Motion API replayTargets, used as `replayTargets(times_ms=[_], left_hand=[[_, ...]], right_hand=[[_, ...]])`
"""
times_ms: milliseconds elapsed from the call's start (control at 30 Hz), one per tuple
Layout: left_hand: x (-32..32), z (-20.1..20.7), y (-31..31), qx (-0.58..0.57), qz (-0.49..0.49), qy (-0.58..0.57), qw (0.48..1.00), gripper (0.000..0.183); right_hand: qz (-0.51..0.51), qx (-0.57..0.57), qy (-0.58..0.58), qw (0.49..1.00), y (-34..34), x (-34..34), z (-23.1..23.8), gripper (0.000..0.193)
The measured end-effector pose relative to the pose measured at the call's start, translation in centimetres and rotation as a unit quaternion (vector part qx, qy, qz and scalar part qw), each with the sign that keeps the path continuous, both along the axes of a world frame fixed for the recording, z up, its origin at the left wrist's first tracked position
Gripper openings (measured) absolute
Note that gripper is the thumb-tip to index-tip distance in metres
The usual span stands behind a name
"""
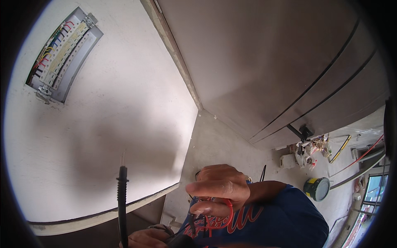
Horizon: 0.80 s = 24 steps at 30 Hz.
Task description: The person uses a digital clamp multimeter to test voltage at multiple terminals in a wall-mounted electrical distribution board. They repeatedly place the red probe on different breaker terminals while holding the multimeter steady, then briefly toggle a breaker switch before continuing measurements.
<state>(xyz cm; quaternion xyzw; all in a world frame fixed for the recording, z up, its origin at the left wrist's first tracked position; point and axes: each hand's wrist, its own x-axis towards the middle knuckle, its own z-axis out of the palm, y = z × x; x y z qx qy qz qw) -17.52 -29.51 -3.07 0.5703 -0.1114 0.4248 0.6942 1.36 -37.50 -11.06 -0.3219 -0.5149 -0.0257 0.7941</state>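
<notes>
At the lower middle, my right hand (223,186) is closed, its fingers bent and pressed together. A thin red wire (229,213) loops out from under those fingers, across the front of a dark blue shirt. My left hand (147,239) is at the bottom edge, partly cut off, with its fingers curled next to a black test probe (122,194). The probe stands upright, has a ribbed collar, and ends in thin metal points. A blurred dark shape (182,240) beside the left hand cannot be made out.
An electrical box (70,51) with coloured wires is set into the white wall at upper left. A large brown panel (264,62) with a black handle (304,131) fills the upper right. On the floor are a dark bucket (316,189) and a heap of bags (310,152).
</notes>
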Motion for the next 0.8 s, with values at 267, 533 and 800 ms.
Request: replayTargets(times_ms=[267,533,800], left_hand=[[2.3,-2.6,-0.8,-0.232,0.014,0.088,0.969,0.105],[2.4,-2.3,-1.0,-0.197,0.119,0.216,0.949,0.116],[-0.7,-6.5,4.0,-0.194,0.228,0.231,0.926,0.116]], right_hand=[[-0.105,-0.072,-0.214,0.969,2.4,2.5,2.4,0.066],[0.002,-0.072,-0.254,0.964,6.5,4.0,2.5,0.07],[0.072,-0.028,-0.265,0.961,12.0,3.3,2.5,0.066]])
